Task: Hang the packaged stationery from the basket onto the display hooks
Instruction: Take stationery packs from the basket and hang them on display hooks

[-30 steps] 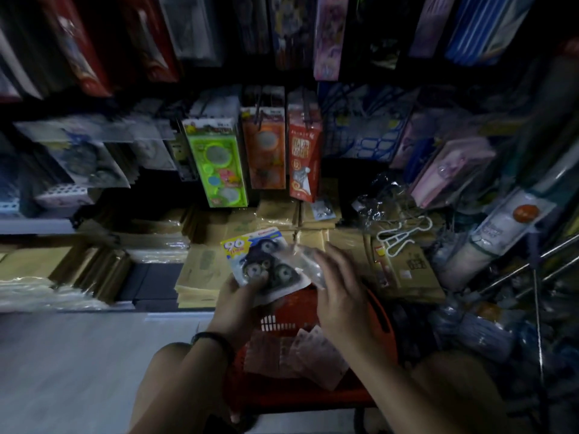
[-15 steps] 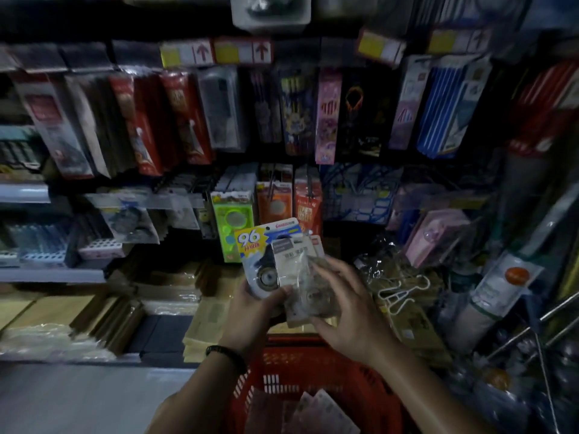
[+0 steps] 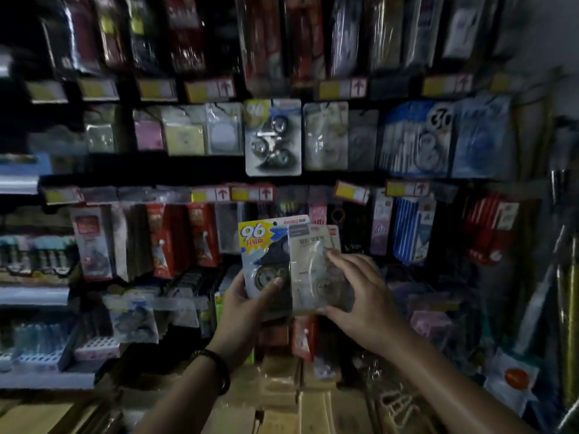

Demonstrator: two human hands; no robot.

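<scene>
My left hand [image 3: 247,303] grips a blister pack marked "96" [image 3: 263,255], yellow and blue at the top, with round tape rolls inside. My right hand [image 3: 357,296] holds a smaller clear pack with a grey card [image 3: 313,264], overlapping the front right of the first pack. Both packs are upright, in front of the middle rows of the display wall. A matching "96" pack [image 3: 272,137] hangs on a hook row above, straight over my hands. The basket is out of view.
Rows of hanging packages fill the wall, with yellow price tags [image 3: 210,89] along each rail. Flat brown packets [image 3: 282,386] are stacked on the low shelf below my arms. Rolls and poles [image 3: 567,292] lean at the right. The scene is dim and blurred.
The view has tilted up from the red basket to the upper hook rows. Both hands have lifted the two packs from above the basket to the height of the middle rows.
</scene>
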